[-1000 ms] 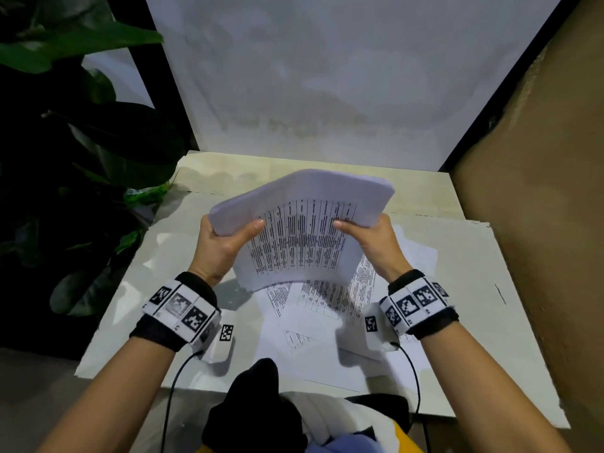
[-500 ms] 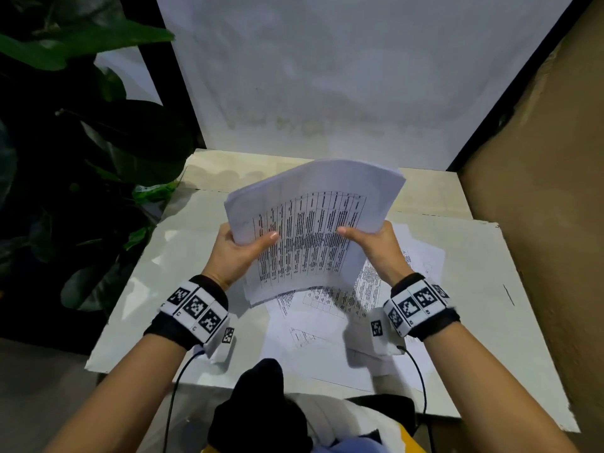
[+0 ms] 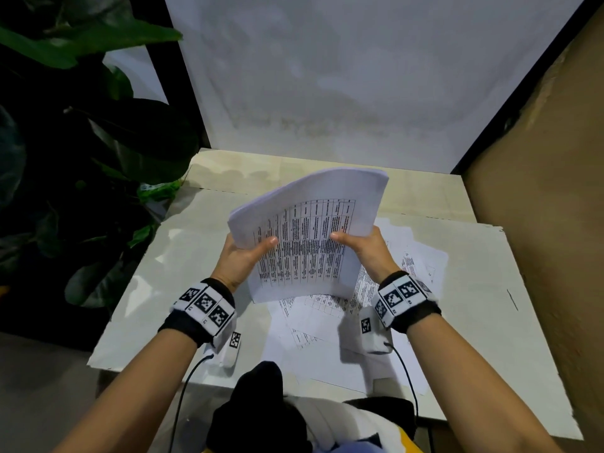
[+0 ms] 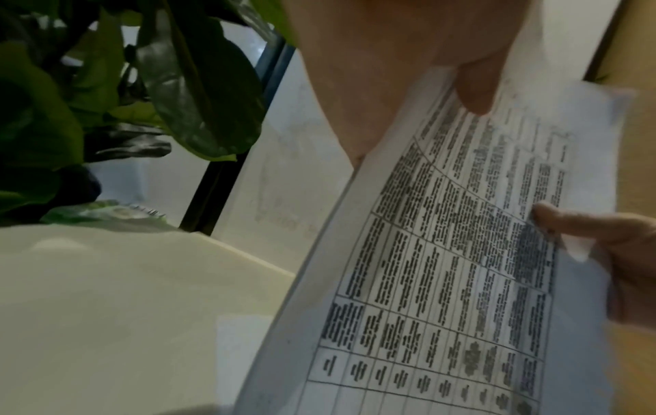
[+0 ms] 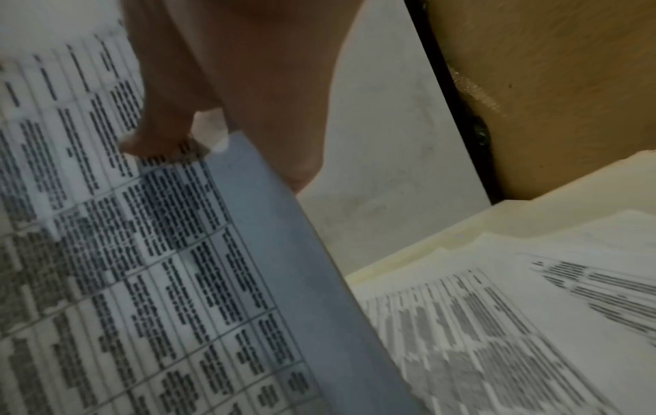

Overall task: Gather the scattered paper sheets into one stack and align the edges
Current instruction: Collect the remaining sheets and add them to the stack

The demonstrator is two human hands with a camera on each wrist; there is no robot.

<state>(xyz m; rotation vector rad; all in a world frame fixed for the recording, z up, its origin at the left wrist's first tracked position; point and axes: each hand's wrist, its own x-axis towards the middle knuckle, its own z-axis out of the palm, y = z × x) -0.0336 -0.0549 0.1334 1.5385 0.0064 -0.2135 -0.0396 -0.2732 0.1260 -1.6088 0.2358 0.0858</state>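
I hold a stack of printed sheets [image 3: 304, 243] upright above the table, its top edge curling away from me. My left hand [image 3: 243, 255] grips the stack's left edge, thumb on the printed table [image 4: 447, 252]. My right hand [image 3: 362, 248] grips the right edge, thumb on the front [image 5: 156, 146] and fingers behind. The stack's lower edge hangs just above several loose printed sheets [image 3: 330, 325] lying fanned on the white board [image 3: 490, 322]. More loose sheets [image 5: 532, 309] show in the right wrist view, below the held stack [image 5: 142, 280].
A large-leafed plant [image 3: 81, 142] stands close on the left of the table. A white panel [image 3: 327, 76] rises behind it and a brown wall [image 3: 539, 223] closes the right side. Bare board [image 4: 106, 309] lies left of the stack.
The stack has stayed between both hands and shifted slightly up and right, its top edge bending further back. The grips look unchanged.
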